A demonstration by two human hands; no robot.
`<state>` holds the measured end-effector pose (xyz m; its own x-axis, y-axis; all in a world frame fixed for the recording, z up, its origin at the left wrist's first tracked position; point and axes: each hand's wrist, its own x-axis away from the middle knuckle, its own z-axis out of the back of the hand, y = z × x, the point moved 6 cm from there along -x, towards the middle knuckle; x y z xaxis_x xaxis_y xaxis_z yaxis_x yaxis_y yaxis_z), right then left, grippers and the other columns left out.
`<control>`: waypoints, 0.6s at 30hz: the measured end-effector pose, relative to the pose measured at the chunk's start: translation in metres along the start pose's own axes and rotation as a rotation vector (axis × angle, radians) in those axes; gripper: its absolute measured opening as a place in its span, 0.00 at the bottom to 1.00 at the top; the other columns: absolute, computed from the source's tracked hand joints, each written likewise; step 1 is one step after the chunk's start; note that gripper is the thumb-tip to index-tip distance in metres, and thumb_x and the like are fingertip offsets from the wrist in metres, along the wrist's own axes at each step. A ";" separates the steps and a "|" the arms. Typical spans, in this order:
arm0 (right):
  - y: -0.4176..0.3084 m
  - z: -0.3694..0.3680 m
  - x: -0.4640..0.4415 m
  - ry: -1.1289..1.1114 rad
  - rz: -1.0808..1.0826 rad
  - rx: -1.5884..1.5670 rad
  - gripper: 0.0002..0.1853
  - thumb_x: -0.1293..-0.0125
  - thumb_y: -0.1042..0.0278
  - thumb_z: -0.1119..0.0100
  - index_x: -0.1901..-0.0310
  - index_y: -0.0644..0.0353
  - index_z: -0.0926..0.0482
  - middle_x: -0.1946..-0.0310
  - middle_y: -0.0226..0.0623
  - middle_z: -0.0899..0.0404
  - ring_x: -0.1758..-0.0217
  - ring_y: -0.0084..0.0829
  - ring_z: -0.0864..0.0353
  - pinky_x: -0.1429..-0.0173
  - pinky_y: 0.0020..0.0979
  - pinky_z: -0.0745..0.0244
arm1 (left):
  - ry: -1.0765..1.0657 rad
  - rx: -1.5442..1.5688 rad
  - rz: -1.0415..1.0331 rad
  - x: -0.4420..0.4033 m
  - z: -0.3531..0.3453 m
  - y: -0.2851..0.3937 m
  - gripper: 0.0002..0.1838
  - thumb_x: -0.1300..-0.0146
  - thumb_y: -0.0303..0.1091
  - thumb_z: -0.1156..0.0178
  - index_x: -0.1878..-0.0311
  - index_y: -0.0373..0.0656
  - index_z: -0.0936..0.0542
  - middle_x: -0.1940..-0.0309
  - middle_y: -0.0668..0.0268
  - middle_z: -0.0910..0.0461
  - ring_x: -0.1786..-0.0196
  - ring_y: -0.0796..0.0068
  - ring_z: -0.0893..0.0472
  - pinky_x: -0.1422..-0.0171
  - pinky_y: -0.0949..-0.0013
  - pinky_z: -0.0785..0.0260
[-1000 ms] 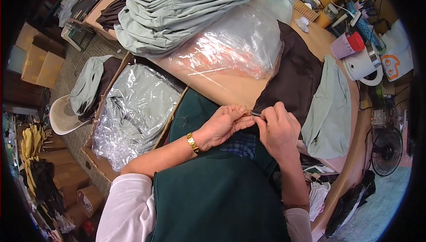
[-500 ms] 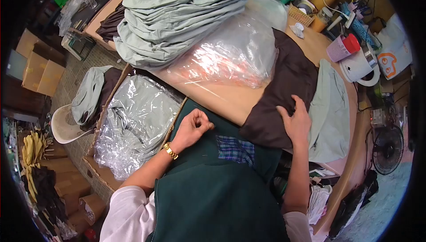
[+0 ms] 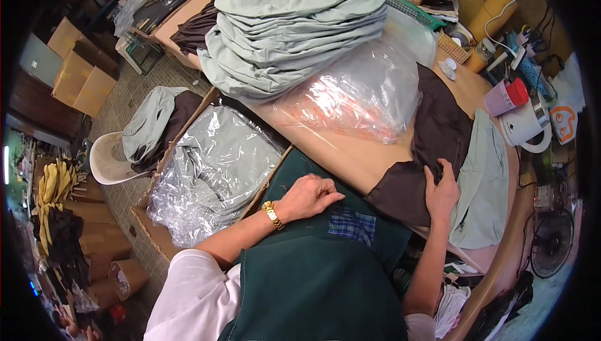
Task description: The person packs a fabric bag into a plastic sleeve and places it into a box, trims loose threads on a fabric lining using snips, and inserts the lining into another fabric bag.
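My right hand (image 3: 442, 192) lies on a dark brown cloth (image 3: 400, 192) at the table's near right side. Its fingers curve over the fabric, which is bunched around them. Just right of that hand is a pale green cloth piece (image 3: 482, 194). My left hand (image 3: 308, 196), with a gold watch on the wrist, hovers over my dark green apron (image 3: 313, 272). Its fingertips are pressed together; anything between them is too small to make out. A plaid patch (image 3: 352, 227) on the apron shows below it.
A tall stack of pale green cloth pieces (image 3: 294, 34) stands on the table beside clear plastic bags (image 3: 357, 100). At my left, an open cardboard box (image 3: 148, 219) holds plastic-wrapped pale green fabric (image 3: 213, 166). A white chair (image 3: 103, 159) carries more cloth. A fan (image 3: 551, 241) stands far right.
The whole view has shifted, so things appear lower and further right. Beside my right hand the dark brown cloth is more bunched and narrower in the middle. My left hand's fingertips remain together.
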<state>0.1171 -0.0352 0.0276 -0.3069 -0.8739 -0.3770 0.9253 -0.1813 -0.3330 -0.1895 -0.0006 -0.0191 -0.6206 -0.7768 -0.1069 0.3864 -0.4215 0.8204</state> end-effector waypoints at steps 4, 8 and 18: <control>-0.012 0.008 0.000 -0.083 -0.062 0.047 0.22 0.37 0.58 0.35 0.45 0.57 0.28 0.54 0.48 0.18 0.52 0.52 0.19 0.49 0.46 0.26 | 0.075 0.239 0.065 0.009 -0.001 -0.004 0.06 0.39 0.31 0.34 0.65 0.40 0.20 0.70 0.62 0.20 0.72 0.64 0.21 0.69 0.68 0.32; -0.045 0.027 -0.027 -0.513 -0.016 -0.046 0.21 0.39 0.63 0.37 0.46 0.60 0.27 0.49 0.50 0.22 0.51 0.51 0.20 0.47 0.43 0.26 | 0.292 -0.030 -0.234 -0.008 0.024 0.020 0.05 0.43 0.25 0.34 0.63 0.41 0.20 0.67 0.62 0.21 0.65 0.63 0.21 0.61 0.66 0.29; 0.079 -0.082 -0.246 -0.448 0.143 -0.226 0.25 0.28 0.65 0.49 0.32 0.67 0.34 0.36 0.46 0.29 0.33 0.40 0.30 0.28 0.38 0.39 | 0.357 -0.205 -0.405 -0.091 -0.004 0.002 0.09 0.39 0.38 0.44 0.58 0.46 0.23 0.62 0.57 0.21 0.61 0.56 0.19 0.57 0.55 0.27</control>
<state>0.2474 0.2022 0.0227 -0.0095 -0.9991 -0.0424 0.8647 0.0131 -0.5022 -0.1289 0.0673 -0.0099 -0.4918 -0.6293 -0.6018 0.3122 -0.7726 0.5528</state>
